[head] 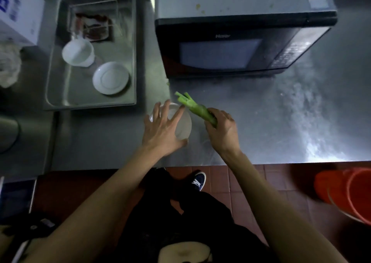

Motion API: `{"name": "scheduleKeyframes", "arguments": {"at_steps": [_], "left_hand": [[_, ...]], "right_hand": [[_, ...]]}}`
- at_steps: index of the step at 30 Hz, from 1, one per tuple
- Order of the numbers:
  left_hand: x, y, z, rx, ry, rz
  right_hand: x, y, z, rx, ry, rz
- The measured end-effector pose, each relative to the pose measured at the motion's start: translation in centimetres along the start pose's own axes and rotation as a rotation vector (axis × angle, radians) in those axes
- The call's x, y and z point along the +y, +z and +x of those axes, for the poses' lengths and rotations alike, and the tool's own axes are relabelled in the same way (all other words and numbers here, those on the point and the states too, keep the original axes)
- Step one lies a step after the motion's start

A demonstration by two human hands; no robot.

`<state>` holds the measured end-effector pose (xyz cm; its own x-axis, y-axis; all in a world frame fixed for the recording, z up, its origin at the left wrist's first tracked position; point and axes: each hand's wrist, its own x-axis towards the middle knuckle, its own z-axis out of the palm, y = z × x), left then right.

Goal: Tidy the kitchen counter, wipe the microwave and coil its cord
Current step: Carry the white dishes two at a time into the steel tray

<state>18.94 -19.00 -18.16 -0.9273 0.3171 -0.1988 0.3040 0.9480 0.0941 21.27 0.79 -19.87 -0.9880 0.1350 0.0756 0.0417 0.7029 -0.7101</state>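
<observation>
The right hand [221,129] clasped the green stalk bunch [195,109], whose long axis ran up-left toward the sink [140,51]. The left hand [162,129] lay spread, unclenched, on the white bowl [183,125] just beside it.

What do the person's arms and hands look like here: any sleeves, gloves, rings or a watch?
Both forearms are bare up to the frame's lower edge, with no sleeves visible. The left hand and right hand are ungloved. No ring, watch or wristband shows on either hand or wrist, though the picture is dim. Below the arms there is dark clothing and a dark blue shoe with white markings.
</observation>
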Motion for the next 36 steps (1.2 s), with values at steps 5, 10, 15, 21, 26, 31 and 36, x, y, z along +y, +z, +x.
{"name": "scheduleKeyframes", "arguments": {"at_steps": [5,10,15,21,26,31,36], "left_hand": [[-4.2,-2.4,-1.5,0.053,-0.118,-0.049],[-8.9,-3.6,-2.1,0.109,-0.199,-0.063],[-14.0,-4.2,-1.2,0.106,-0.233,-0.113],[-21.0,-5.1,2.8,0.100,-0.265,-0.125],[-25.6,-5.3,7.5,0.055,-0.243,-0.183],[-27.8,-4.1,11.2,-0.027,-0.153,-0.188],[-28.7,-2.3,13.9,-0.141,-0.093,-0.177]], "right_hand": [[-4.6,1.8,2.8,-0.024,-0.155,0.065],[-8.7,5.3,5.4,-0.069,-0.237,0.066],[-12.5,8.6,8.2,-0.078,-0.257,0.030],[-16.0,12.1,11.4,-0.094,-0.239,-0.014],[-18.2,14.5,13.5,-0.060,-0.209,-0.034],[-19.4,16.9,15.0,-0.034,-0.149,-0.066],[-19.2,18.7,15.7,-0.023,-0.153,-0.123]]}}
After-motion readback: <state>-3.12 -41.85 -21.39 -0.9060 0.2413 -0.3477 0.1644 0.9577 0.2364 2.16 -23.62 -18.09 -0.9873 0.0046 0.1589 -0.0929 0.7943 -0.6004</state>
